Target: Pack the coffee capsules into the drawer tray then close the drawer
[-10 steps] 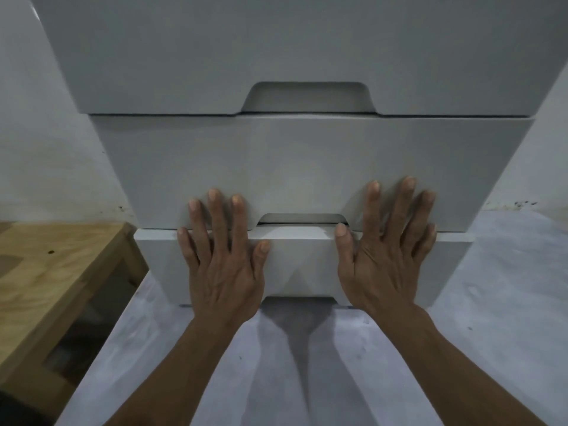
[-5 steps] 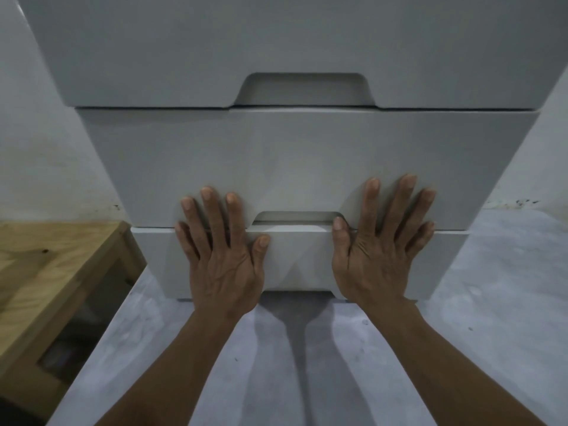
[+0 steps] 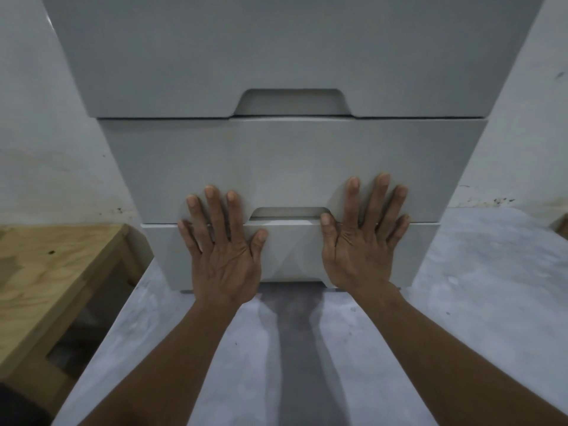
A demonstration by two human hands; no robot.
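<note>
Two flat palms press the front of the bottom drawer [image 3: 290, 252] of a grey plastic drawer unit [image 3: 289, 56] standing on a pale floor [image 3: 479, 287]. The left hand [image 3: 222, 256] lies left of the drawer's handle notch [image 3: 289, 212], the right hand [image 3: 362, 250] right of it; neither grip closes on anything, the fingers straight and spread, their tips reaching up over the drawer above [image 3: 292, 161]. The bottom drawer front sticks out slightly from the one above, so by my judgement it is nearly but not fully shut.

It should handle as a light, smooth, slightly flexible plastic box that slides easily; pushing evenly on both sides of the notch keeps it from skewing, and the notch is the place to hook fingers if it must come out again.

No capsules or tray can be seen, both presumably inside the drawer. A wooden tabletop [image 3: 46, 272] stands left of the unit, cut off by the frame, as is the unit's top.
</note>
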